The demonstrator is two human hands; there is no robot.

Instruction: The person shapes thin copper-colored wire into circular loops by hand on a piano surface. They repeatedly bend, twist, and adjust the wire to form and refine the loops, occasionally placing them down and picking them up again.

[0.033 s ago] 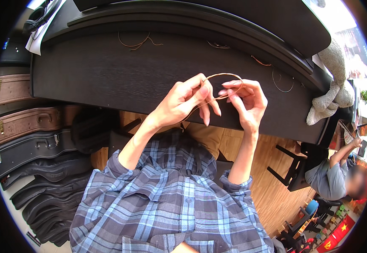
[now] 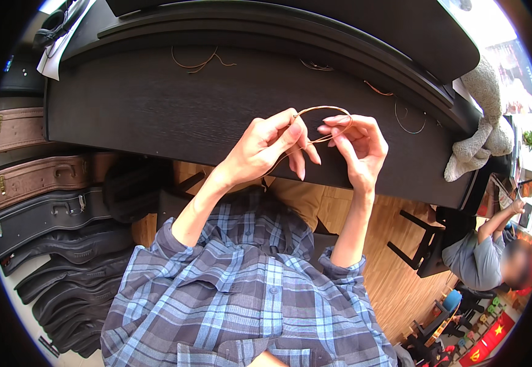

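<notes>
My left hand (image 2: 269, 144) pinches a coiled golden metal string (image 2: 324, 107), which looks like a guitar string, between thumb and forefinger. Its other fingers hang loosely apart below. On the opposite side of the loop, my right hand (image 2: 364, 144) grips the string with its thumb and fingertips. A thin tail of the string runs down past my left fingers toward my lap. Both hands are raised over the front edge of a dark wooden desk-like top (image 2: 131, 110). Where exactly the string's ends lie is hard to make out.
Loose strings (image 2: 195, 66) lie along the back of the dark top, with a curved one (image 2: 410, 129) at the right. A grey plush toy (image 2: 483, 140) hangs at the right end. Instrument cases (image 2: 40, 180) are stacked left. A seated person (image 2: 480, 260) is at far right beside a black stool (image 2: 422, 244).
</notes>
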